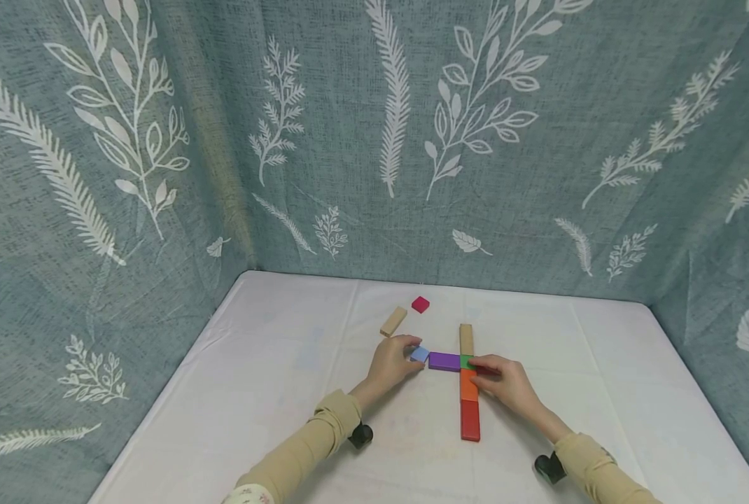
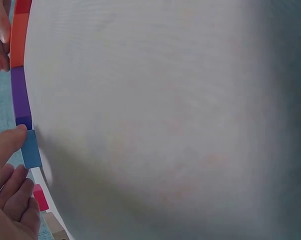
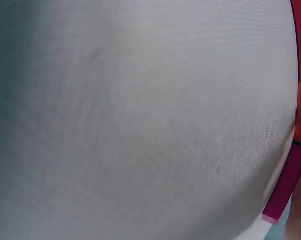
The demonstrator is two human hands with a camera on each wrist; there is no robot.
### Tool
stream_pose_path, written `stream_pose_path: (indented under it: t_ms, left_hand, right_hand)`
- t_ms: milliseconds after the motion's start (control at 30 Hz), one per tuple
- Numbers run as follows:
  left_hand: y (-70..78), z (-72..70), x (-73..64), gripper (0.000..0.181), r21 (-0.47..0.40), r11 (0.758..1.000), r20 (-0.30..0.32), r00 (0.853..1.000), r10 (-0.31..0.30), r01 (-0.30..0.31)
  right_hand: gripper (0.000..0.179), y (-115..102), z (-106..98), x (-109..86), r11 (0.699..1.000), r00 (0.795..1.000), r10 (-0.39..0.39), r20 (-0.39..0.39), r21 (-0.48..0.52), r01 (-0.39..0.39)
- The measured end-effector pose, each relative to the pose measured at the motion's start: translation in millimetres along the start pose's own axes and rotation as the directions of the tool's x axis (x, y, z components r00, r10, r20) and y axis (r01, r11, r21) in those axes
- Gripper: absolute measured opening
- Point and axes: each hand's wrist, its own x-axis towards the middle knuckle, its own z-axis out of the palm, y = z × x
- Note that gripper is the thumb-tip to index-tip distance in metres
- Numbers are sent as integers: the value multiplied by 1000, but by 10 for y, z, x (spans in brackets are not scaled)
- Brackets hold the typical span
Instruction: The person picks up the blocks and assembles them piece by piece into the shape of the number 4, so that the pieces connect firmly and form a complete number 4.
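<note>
My left hand [image 1: 390, 364] pinches a light blue block [image 1: 420, 354] between thumb and fingers, at the left end of a purple block [image 1: 444, 361]. In the left wrist view the blue block [image 2: 31, 149] meets the purple one [image 2: 20, 95]. To the right of a small green block [image 1: 466, 362], my right hand [image 1: 507, 383] holds a magenta block [image 3: 285, 185], mostly hidden by the hand in the head view. A natural wood block [image 1: 466, 339] lies beyond the green one; an orange block [image 1: 469, 385] and a red block [image 1: 470, 420] run toward me.
A loose natural wood block [image 1: 393, 321] and a small crimson block [image 1: 421, 304] lie farther back, beyond my left hand. White cloth covers the table [image 1: 274, 336]. A patterned blue-green curtain [image 1: 362, 140] stands behind it and at both sides.
</note>
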Motion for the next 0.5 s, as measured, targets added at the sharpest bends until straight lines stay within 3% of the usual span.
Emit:
stream_pose_path:
  t_ms: [500]
  left_hand:
    - [9,1,-20,41,23,1000,3,1000,-11,11]
  right_hand:
    - [34,-13,2,-9,1000,1000,-21,-3,-4,21]
